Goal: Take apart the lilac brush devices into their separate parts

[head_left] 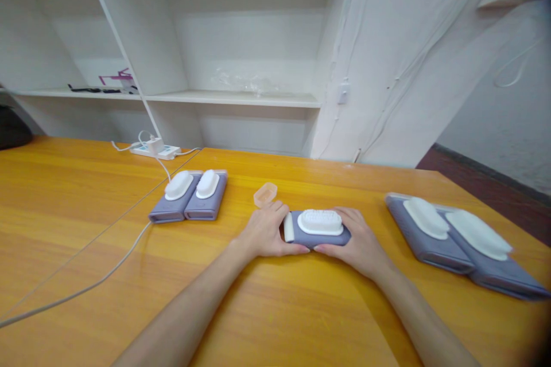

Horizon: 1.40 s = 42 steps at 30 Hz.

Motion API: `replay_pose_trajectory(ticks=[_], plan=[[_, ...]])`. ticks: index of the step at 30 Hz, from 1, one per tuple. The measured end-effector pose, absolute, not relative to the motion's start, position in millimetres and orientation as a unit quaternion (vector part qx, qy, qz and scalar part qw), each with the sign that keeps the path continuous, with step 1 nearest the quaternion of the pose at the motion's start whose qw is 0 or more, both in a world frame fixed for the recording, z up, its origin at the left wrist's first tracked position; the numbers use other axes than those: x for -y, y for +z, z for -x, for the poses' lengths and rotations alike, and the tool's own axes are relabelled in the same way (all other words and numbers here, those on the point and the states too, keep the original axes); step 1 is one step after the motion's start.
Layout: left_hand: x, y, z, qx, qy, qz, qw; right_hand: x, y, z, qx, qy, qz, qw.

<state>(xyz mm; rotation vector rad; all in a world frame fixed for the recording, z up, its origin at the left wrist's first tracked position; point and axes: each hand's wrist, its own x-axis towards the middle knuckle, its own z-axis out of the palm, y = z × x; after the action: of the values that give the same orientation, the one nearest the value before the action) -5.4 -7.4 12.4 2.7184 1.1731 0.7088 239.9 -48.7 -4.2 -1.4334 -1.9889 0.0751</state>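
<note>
A flat grey-purple case [316,241] lies crosswise on the wooden table, with a white oval piece [321,222] on its top. Small bumps cover the upper face of that oval. My left hand [269,232] is closed round the case's left end, where a whitish edge shows. At the right end, my right hand [357,241] grips it, with some fingers hidden behind. Both thumbs press along the near side, their tips almost meeting. Just beyond my left hand sits a small translucent orange tray [265,194].
Two similar cases with white ovals [207,183] stand at the left, and two more [477,235] at the right. A power strip [155,150] with cables lies at the back left. White shelving [241,98] rises behind the table [275,321].
</note>
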Motion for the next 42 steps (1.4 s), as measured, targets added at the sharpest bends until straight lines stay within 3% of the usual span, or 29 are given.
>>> replay_pose_trajectory(ticks=[15, 25, 31, 42], plan=[[11, 14, 3, -0.465, 0.257, -0.843, 0.078, 44, -8, -242, 0.744, 0.021, 0.566, 0.354], [8, -1, -3, -0.436, 0.395, -0.764, 0.265, 42, -10, -241, 0.738, 0.003, 0.575, 0.353], [3, 6, 3, -0.499, 0.504, -0.696, 0.112, 42, -10, -242, 0.736, 0.001, 0.575, 0.358], [-21, -1, 25, -0.545, 0.468, -0.696, 0.013, 43, -8, -241, 0.733, 0.005, 0.58, 0.356]])
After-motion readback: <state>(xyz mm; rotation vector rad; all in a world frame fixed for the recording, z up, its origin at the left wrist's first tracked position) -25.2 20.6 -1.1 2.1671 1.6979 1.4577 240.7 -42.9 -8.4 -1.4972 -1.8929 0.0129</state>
